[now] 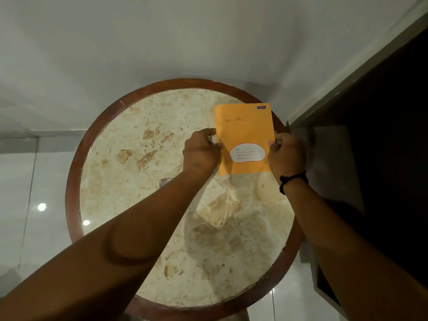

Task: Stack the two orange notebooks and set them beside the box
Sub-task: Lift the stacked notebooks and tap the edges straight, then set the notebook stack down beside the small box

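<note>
We see an orange notebook (pixel 244 137) lying flat on the far right part of the round marble counter (pixel 74 172), its long axis running near to far. Our left hand (pixel 201 152) pinches its left edge and our right hand (pixel 287 154) pinches its right edge, so it sits squarely between both hands, neither nearer. Whether a second notebook lies beneath, we cannot tell from above. No box shows clearly; a small dark object (pixel 164 181) peeks beside the left forearm.
</note>
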